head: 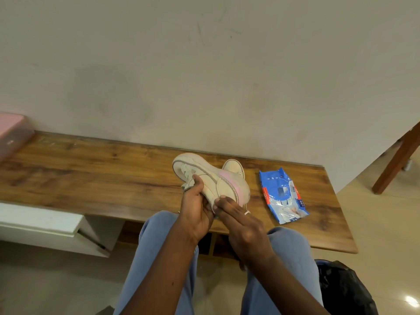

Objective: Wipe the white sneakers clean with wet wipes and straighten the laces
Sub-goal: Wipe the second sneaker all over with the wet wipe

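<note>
A pink box [11, 130] is seen at the far left end of the wooden bench [91, 173]. Above the bench's front edge, 1 white sneaker [204, 176] is held on its side, sole turned away. A grey wipe [187, 186] is pinched against its upper by the left hand [196, 212], thumb curled over it. Sneaker 2 [234, 170] stands just behind. The right hand [243, 226] is laid against the heel end; its grip cannot be told. A blue wipes pack [281, 196] lies further right.
</note>
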